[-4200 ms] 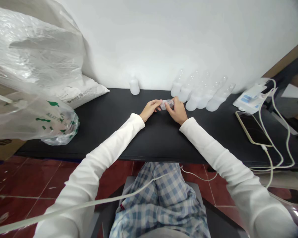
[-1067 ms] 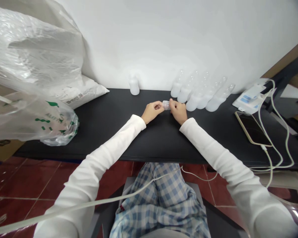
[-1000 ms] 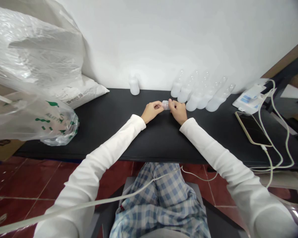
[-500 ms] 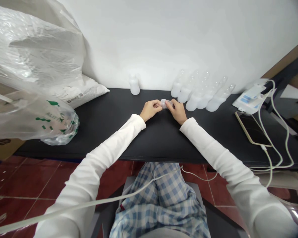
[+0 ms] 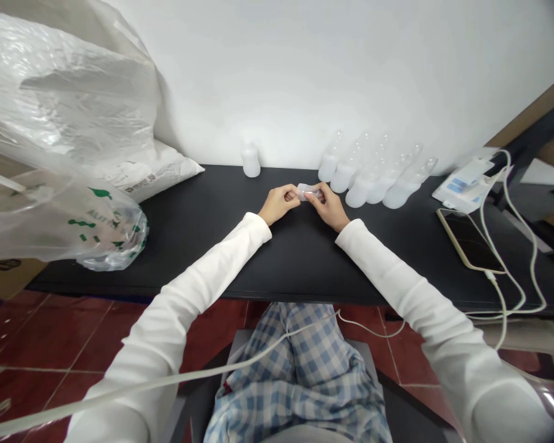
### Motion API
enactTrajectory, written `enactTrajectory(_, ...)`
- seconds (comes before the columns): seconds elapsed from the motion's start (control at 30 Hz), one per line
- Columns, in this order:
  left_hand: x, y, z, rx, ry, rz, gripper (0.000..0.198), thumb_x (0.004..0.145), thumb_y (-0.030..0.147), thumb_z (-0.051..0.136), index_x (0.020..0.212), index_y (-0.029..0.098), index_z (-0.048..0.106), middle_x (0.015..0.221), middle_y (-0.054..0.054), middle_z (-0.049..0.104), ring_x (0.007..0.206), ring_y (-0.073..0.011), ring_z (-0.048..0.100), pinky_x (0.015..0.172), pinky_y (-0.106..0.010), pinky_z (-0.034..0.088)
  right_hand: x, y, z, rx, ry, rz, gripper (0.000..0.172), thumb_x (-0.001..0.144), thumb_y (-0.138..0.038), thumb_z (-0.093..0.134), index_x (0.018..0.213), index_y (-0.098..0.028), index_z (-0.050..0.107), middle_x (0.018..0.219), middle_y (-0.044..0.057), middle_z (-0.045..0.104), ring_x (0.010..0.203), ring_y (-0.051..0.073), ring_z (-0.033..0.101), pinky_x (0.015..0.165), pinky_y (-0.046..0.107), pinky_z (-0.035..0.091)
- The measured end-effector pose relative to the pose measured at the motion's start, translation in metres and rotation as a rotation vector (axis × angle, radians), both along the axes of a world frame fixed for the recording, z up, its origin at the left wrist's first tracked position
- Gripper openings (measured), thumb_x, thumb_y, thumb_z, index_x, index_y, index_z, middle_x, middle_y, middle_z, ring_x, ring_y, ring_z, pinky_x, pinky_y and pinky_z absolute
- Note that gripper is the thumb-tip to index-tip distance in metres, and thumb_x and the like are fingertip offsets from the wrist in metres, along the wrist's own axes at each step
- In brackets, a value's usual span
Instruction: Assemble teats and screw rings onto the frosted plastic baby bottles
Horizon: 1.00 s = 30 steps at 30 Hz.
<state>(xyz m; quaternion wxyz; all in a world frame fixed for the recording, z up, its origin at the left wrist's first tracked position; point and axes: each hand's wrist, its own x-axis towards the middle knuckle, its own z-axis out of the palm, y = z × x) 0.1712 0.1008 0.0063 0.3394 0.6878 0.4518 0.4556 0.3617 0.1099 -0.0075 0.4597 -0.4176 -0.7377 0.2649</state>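
Observation:
Between my hands, just above the black table (image 5: pixel 305 258), lies a small clear plastic bottle cap (image 5: pixel 305 191) on its side. My right hand (image 5: pixel 331 207) is closed round its right end, thumb on the near side. My left hand (image 5: pixel 279 205) is closed in a pinch at the cap's left, wider end; whatever its fingertips grip there is too small to make out. Behind my left hand a frosted white bottle (image 5: pixel 250 161) without a tall cap stands by the wall. Right of my right hand stand several frosted bottles (image 5: pixel 363 189) topped with clear domed caps.
Large white plastic sacks (image 5: pixel 74 80) and a clear bag with green print (image 5: pixel 106 227) crowd the left side. At right lie a phone (image 5: pixel 469 239), a white power strip (image 5: pixel 464 184) and looping white cables (image 5: pixel 530 246). One cable (image 5: pixel 143 391) crosses over my lap.
My right fingers have shifted slightly right along the cap, so more of its clear body shows. My left hand stays at the other end. The standing bottles have not moved.

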Motion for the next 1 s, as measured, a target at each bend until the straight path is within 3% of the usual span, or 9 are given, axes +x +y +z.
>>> enactTrajectory(0.23,0.001,0.001,-0.003,0.107,0.065,0.018,0.016,0.070,0.010,0.065,0.083,0.016,0.069,0.071,0.004,0.061,0.065,-0.0089,0.052,0.070,-0.022,0.045,0.002,0.009,-0.009,-0.066,0.120,0.106,0.052,0.081,-0.071,0.071,0.094,-0.025,0.052,0.078,-0.003,0.057,0.069,0.014,0.052,0.067,0.031,0.044)
enactTrajectory(0.5,-0.003,0.008,-0.011,0.188,0.073,-0.001,0.019,0.071,0.008,0.065,0.088,0.017,0.069,0.073,0.004,0.060,0.066,-0.0096,0.052,0.071,-0.023,0.046,-0.001,0.004,-0.004,-0.028,0.197,0.120,0.053,0.076,-0.067,0.078,0.097,-0.025,0.055,0.095,0.002,0.065,0.090,0.019,0.064,0.087,0.037,0.052)
enactTrajectory(0.73,-0.001,0.009,-0.016,0.387,0.090,-0.043,0.019,0.081,0.006,0.061,0.096,0.018,0.067,0.087,-0.001,0.064,0.077,-0.0107,0.059,0.078,-0.024,0.050,-0.006,-0.003,0.002,-0.085,0.259,-0.048,0.065,0.075,-0.087,0.063,0.088,-0.025,0.049,0.079,0.000,0.058,0.067,0.014,0.052,0.065,0.032,0.045)
enactTrajectory(0.83,0.001,0.004,-0.013,0.518,0.142,-0.063,0.014,0.088,0.008,0.057,0.094,0.018,0.066,0.096,-0.004,0.066,0.086,-0.0127,0.062,0.083,-0.027,0.051,-0.008,-0.008,0.005,-0.102,0.246,-0.153,0.067,0.081,-0.093,0.046,0.080,-0.026,0.046,0.068,-0.002,0.054,0.062,0.014,0.049,0.066,0.034,0.043)
enactTrajectory(1.0,0.008,-0.009,-0.009,0.598,0.193,-0.089,0.004,0.094,0.017,0.059,0.095,0.020,0.061,0.100,-0.005,0.066,0.089,-0.0143,0.063,0.083,-0.029,0.053,-0.011,-0.012,0.008,-0.159,0.227,-0.188,0.071,0.079,-0.096,0.040,0.075,-0.025,0.045,0.059,-0.004,0.052,0.059,0.015,0.052,0.067,0.035,0.044)
